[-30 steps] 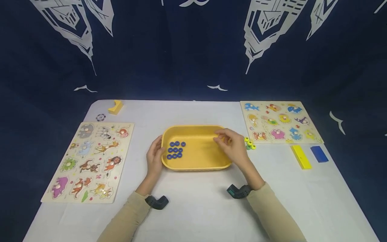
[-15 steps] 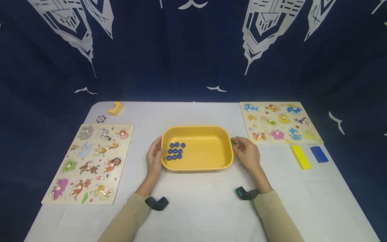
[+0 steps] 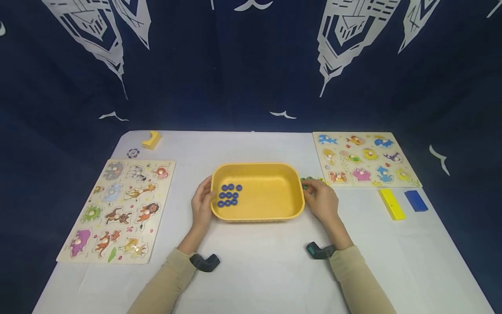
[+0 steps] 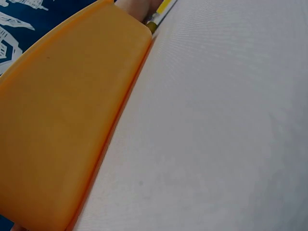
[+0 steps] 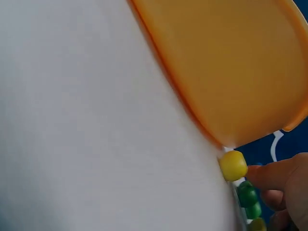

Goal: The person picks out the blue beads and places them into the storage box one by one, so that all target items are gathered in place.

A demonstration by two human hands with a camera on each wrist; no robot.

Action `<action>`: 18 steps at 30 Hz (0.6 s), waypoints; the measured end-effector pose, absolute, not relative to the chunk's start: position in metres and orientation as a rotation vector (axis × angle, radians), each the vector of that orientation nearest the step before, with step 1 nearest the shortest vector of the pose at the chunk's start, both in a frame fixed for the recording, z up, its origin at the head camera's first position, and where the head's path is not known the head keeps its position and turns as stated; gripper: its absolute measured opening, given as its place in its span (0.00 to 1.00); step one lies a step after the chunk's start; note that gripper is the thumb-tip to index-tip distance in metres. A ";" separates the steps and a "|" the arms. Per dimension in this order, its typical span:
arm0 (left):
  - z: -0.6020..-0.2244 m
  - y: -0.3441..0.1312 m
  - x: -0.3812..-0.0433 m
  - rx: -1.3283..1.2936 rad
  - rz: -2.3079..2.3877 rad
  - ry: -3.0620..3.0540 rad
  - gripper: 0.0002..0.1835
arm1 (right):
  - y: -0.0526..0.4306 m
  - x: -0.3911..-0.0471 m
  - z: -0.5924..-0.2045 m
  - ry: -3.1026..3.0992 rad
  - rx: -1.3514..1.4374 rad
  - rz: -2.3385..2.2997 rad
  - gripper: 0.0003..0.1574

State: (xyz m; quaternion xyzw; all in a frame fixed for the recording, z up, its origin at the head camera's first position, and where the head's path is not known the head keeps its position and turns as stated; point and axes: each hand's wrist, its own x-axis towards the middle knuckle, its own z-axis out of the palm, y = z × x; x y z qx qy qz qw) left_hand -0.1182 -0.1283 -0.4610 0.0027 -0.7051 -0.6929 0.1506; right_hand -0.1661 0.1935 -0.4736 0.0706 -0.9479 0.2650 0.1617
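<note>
A yellow tray (image 3: 270, 192) sits mid-table, with several small blue ring beads (image 3: 235, 195) in rows at its left end. My left hand (image 3: 201, 205) grips the tray's left side, its thumb over the rim. At the opposite end, my right hand (image 3: 323, 203) is just outside the tray. In the right wrist view, its fingertips pinch a yellow bead (image 5: 233, 166) close to the tray's corner. Green beads (image 5: 247, 195) lie beside those fingers; in the head view the hand partly hides the bead group.
An animal puzzle board (image 3: 129, 213) lies at left, a sea-animal board (image 3: 366, 159) at back right. Near that one are a yellow block (image 3: 392, 204) and a blue block (image 3: 416, 201). A yellow arch block (image 3: 151, 140) and a round chip (image 3: 133, 153) lie at back left.
My right hand has moved from over the tray's right rim to outside it, down at the green and yellow beads. The left hand keeps its grip on the tray.
</note>
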 end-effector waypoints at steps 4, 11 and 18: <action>-0.461 -0.128 -0.119 -0.005 -1.998 -2.018 0.23 | 0.194 -0.166 -0.455 -2.642 0.181 0.830 0.14; -0.458 -0.127 -0.120 -0.007 -1.981 -2.016 0.23 | 0.164 -0.171 -0.411 -2.633 0.340 0.897 0.14; -0.460 -0.124 -0.121 0.000 -1.993 -2.009 0.23 | 0.114 -0.179 -0.407 -2.853 0.548 0.864 0.11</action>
